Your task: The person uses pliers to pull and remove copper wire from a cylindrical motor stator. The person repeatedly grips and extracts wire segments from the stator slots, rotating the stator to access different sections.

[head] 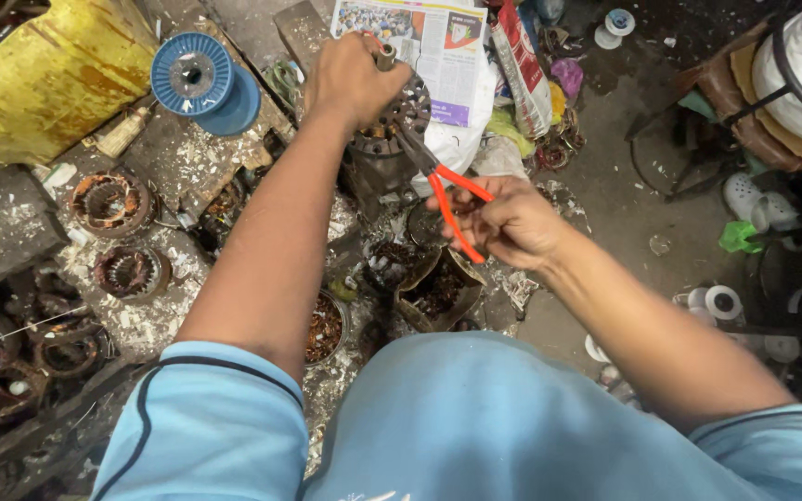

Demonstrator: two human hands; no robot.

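A yellow drum [44, 79] fills the top left corner, tilted, its skin scuffed and stained. Below it a dirty worktop [174, 162] runs down the left side, strewn with white scraps and chips. On it stand two stators [110, 202] with copper windings, one above the other, and more rusty ones crowd the dark lower left edge. A blue spool [192, 74] lies flat near the drum, its hub facing up. A newspaper [438, 42] is spread at the top centre, with a white bag beneath it and coloured wrappers just beside it on the right. A chair [730, 97] with a white bundle on it stands at the top right, on a dark floor [624, 204] scattered with small white reels.

In the middle, between the arms, stands a motor core [392, 125], upright on a dark block, its ring of slots turned toward the camera. The left hand [350, 79] is clenched over the top of the core, gripping its shaft, which pokes out past the knuckles. The right hand [503, 223] is closed around the orange handles of pliers [447, 190], whose dark nose reaches up and touches the slotted rim of the core. Just below the pliers sit a torn box [438, 292] and a small tin [327, 329], both holding brown copper wire scraps. Both arms come out of light blue sleeves at the bottom.
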